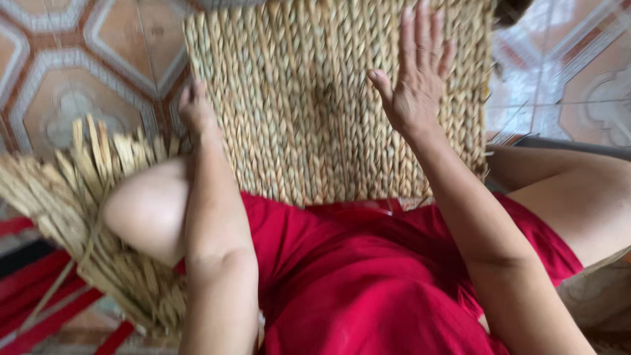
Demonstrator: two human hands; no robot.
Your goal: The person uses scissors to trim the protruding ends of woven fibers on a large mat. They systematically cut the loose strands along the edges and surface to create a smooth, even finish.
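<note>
1. Soft, even daylight covers my lap; shadows are faint.
2. The tiled floor [578, 72] at upper right glares pale and washed out.
3. My right hand [417, 82] is slightly motion-blurred, and the edges look soft.

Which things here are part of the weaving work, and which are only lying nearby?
In the work:
- woven straw mat, standing before the knees
- left hand, gripping its left edge
- right hand, fingers spread flat against its face
- bundle of dry straw stalks, beside the left knee

Lying about:
- red strips on the patterned tile floor
</note>
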